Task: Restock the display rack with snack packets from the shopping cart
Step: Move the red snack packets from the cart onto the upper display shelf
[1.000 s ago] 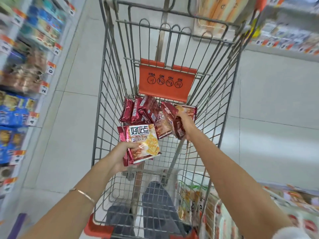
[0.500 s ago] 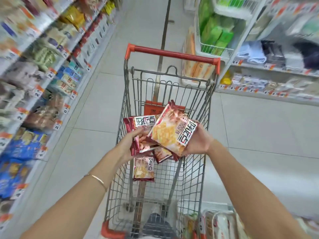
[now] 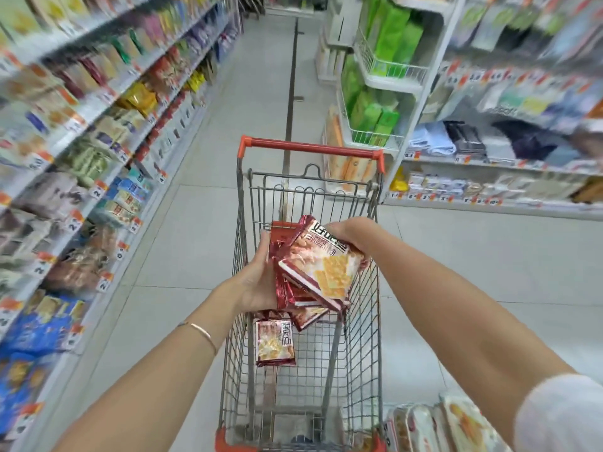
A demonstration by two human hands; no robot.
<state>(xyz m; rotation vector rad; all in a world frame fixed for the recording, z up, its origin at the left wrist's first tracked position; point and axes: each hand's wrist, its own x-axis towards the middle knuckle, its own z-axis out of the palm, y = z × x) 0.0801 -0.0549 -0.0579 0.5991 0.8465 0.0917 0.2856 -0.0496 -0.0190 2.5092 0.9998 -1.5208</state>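
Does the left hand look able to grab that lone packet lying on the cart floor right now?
Probably not yet. The left hand is gripping the stack of packets with the right hand. The lone packet lies uncovered below in the open cart, so only the full hand hinders.

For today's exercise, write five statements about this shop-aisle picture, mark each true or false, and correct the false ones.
1. The left hand and right hand both hold a stack of red foil snack packets above the grey wire shopping cart. True.
2. The cart's push handle is blue. False: it is red.
3. A loose red snack packet lies in the cart's basket, below the hands. True.
4. A thin metal bracelet sits on the right wrist. False: it is on the left wrist.
5. The bright green packs stand on the person's left. False: they stand in white wire racks on the right.
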